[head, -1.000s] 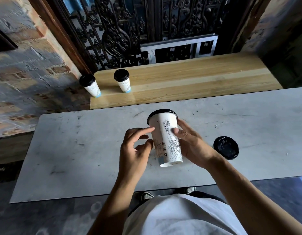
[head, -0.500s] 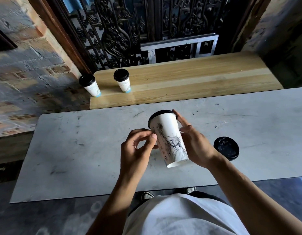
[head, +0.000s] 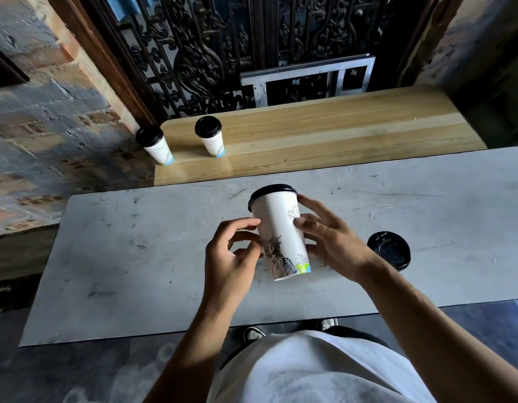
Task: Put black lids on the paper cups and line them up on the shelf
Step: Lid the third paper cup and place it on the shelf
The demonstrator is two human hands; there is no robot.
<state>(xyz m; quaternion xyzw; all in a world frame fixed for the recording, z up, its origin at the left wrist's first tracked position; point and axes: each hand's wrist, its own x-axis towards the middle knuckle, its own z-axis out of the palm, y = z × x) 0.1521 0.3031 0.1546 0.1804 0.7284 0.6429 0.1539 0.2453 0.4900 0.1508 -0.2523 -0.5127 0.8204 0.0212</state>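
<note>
Both hands' grip clamped on lidded cup (head: 281, 231); spare lid (head: 389, 251) nearby right.

No legible txt, brand or nos. anywhere. Paper cup (head: 281, 237) in the hands has only line drawings: a statue-like figure, small skyline w/ green patch at the base, cloud-like outline near the top; any lettering too small to make out. The 2 lidded cups on the shelf (head: 157, 145) (head: 211, 138) carry faint prints, unreadable; loose black lid (head: 389, 251) on the table shows moulded marks, can't tell if txt.
</note>
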